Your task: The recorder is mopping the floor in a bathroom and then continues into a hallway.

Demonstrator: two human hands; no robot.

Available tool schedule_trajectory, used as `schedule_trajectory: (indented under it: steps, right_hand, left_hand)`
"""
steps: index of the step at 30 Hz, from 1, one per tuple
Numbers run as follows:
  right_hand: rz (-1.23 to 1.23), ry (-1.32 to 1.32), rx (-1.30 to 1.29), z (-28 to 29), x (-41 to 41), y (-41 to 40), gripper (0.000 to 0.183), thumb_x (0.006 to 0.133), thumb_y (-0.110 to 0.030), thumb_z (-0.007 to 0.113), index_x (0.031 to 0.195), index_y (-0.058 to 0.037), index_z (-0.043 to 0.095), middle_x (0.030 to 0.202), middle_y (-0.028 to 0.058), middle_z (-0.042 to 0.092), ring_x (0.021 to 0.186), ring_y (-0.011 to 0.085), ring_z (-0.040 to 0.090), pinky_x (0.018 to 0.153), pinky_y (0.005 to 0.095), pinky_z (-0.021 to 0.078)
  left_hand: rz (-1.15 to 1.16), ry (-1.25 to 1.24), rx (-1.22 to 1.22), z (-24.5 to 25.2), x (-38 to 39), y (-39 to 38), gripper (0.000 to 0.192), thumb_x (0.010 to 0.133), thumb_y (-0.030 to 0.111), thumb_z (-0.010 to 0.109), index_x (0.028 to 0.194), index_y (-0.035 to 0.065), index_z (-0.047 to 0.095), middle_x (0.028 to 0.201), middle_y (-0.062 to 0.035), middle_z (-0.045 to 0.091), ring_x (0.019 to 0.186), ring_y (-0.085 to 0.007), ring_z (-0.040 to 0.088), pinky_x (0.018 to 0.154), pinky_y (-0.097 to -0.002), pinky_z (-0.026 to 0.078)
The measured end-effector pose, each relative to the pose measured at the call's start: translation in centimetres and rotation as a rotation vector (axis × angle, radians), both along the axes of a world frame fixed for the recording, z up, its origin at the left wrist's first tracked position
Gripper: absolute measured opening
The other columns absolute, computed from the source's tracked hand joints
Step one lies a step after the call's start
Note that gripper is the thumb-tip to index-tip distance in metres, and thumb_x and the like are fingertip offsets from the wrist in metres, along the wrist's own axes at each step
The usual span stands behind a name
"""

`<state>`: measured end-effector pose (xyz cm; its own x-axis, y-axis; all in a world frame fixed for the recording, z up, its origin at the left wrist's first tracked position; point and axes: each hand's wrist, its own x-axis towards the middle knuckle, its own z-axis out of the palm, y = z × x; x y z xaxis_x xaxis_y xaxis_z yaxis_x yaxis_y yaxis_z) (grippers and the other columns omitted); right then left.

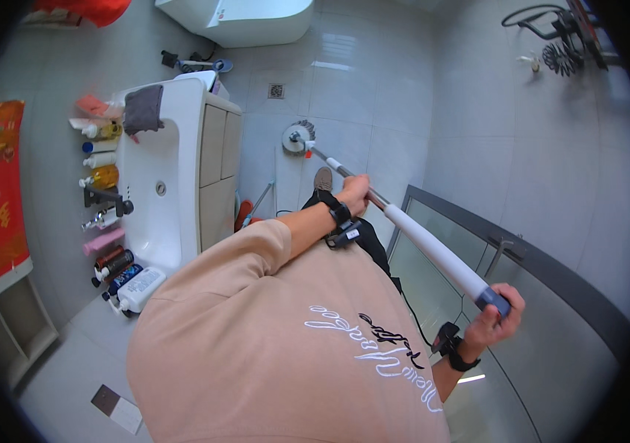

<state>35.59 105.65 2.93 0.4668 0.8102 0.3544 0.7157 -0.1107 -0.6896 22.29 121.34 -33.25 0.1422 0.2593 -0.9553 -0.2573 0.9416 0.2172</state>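
My left hand (354, 194) is closed around the metal section of a long pole, about midway along it. My right hand (495, 318) grips the dark grey end cap of the pole's thick white handle (436, 252). At the far end, a round white cleaning head (295, 137) with grey tufts around its rim rests on the tiled floor. The pole slants from that head back toward my right side. One shoe (323, 179) shows on the floor just short of the head. Both my wrists carry black straps with small devices.
A square floor drain (276, 91) lies beyond the head, before a white toilet (259, 22). On my left stands a white washbasin (184, 166) over a cabinet (218, 155), with several bottles along its back. A grey-framed glass door (459, 221) is at my right.
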Motion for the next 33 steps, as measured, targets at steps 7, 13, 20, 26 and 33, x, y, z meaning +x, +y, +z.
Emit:
schedule_trajectory:
  steps: [7,13,20,26,33]
  right_hand:
    - [0.179,-0.023,-0.19,-4.1,-2.2,2.0,0.034,0.081,-0.033,0.064,0.09,-0.0013,0.055,0.081,0.0095,0.057,0.069,0.0221,0.053,0.065,0.0313,0.0409]
    - [0.222,0.019,-0.17,-5.1,-2.4,2.3,0.034,0.08,-0.033,0.063,0.092,-0.0023,0.055,0.082,0.0116,0.058,0.07,0.0251,0.053,0.064,0.0327,0.04]
    - [-0.043,-0.022,0.152,-1.9,0.0,-1.3,0.042,0.084,-0.038,0.058,0.089,0.0032,0.05,0.071,0.0125,0.052,0.061,0.0217,0.05,0.053,0.0319,0.0386]
    - [-0.128,-0.062,0.395,4.4,3.1,-4.5,0.05,0.087,-0.044,0.052,0.089,0.0059,0.048,0.063,0.0103,0.043,0.057,0.0204,0.039,0.054,0.0329,0.0351]
    - [0.024,-0.146,0.236,1.8,-0.1,-1.8,0.05,0.082,-0.045,0.059,0.088,0.0038,0.049,0.07,0.0135,0.048,0.058,0.023,0.046,0.049,0.0314,0.0367]
  left_hand:
    - [-0.001,0.034,0.083,-3.6,-4.2,6.3,0.013,0.08,0.01,0.045,0.089,0.0015,0.041,0.07,-0.0094,0.048,0.056,-0.018,0.05,0.042,-0.0308,0.04]
    - [0.101,0.07,0.176,0.9,-5.4,9.3,0.012,0.079,0.01,0.048,0.086,0.0027,0.042,0.067,-0.0073,0.048,0.051,-0.0166,0.047,0.041,-0.0294,0.04]
    - [-0.089,-0.041,0.228,7.3,-2.3,5.7,0.011,0.083,0.011,0.048,0.078,0.0029,0.043,0.064,-0.0068,0.047,0.047,-0.0145,0.043,0.035,-0.0271,0.029]
    - [-0.281,-0.322,0.003,13.0,0.6,1.0,0.014,0.088,0.012,0.045,0.077,0.0037,0.042,0.065,-0.0074,0.048,0.05,-0.013,0.042,0.039,-0.0236,0.03]
    - [-0.227,-0.349,-0.113,6.0,0.9,0.0,0.008,0.082,0.01,0.048,0.079,0.0038,0.042,0.066,-0.0077,0.051,0.049,-0.0125,0.042,0.037,-0.0221,0.03]
